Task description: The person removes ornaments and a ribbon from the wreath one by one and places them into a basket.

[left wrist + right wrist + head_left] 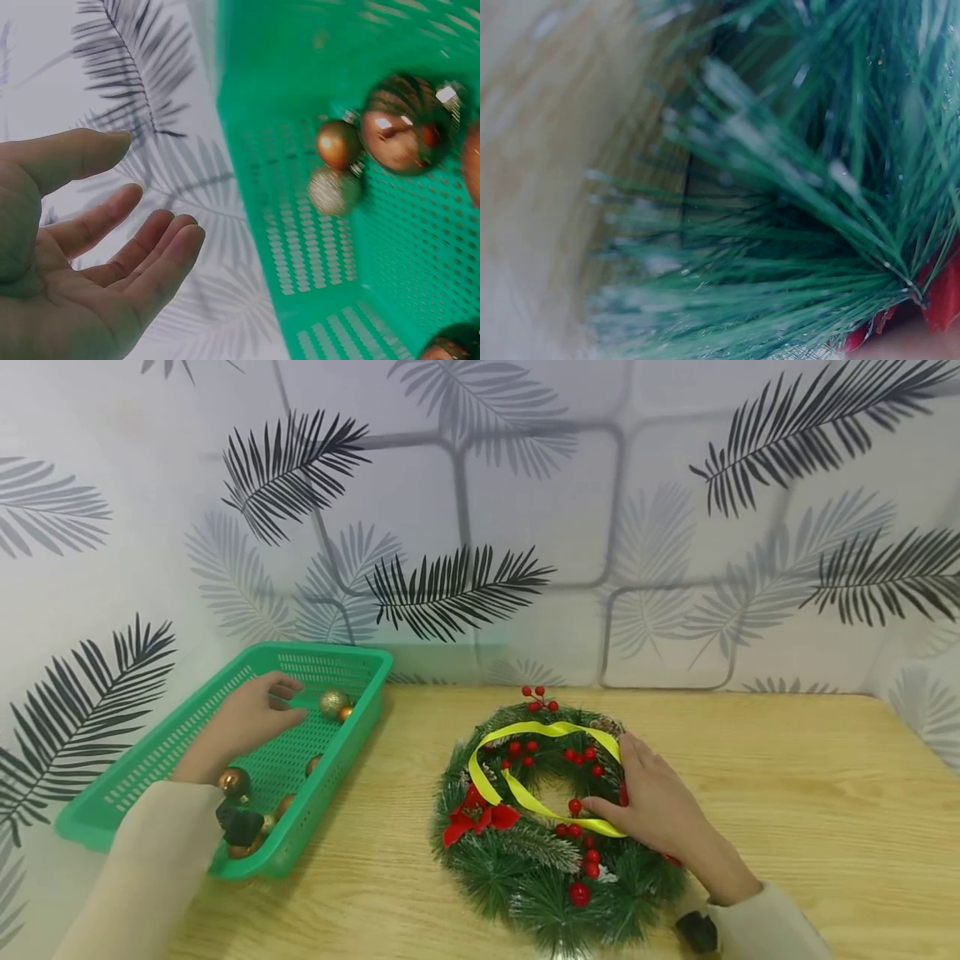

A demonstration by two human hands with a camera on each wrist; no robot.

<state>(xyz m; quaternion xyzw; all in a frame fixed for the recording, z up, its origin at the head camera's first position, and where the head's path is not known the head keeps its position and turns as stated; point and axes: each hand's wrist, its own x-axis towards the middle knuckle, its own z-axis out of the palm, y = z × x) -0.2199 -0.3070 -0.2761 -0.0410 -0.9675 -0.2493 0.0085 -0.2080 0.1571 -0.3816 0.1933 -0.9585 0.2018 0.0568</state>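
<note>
My left hand [255,718] hovers over the green plastic basket [330,802], its fingers loosely bent and nothing held in them. In the left wrist view the left hand [105,247] shows an empty palm. Several shiny copper and gold glitter baubles [333,703] lie in the basket. On the table sits a green Christmas wreath [555,868] with red berries, a red flower [476,817] and a yellow ribbon [517,729] laid loosely over its top. My right hand [660,797] rests on the wreath's right side, thumb beside the ribbon. Only wreath needles fill most of the right wrist view.
The wooden table [810,793] reaches back to a wall covering [540,510] printed with dark feathery leaves. The basket stands at the left, close to the side wall. A small black device is strapped at each wrist.
</note>
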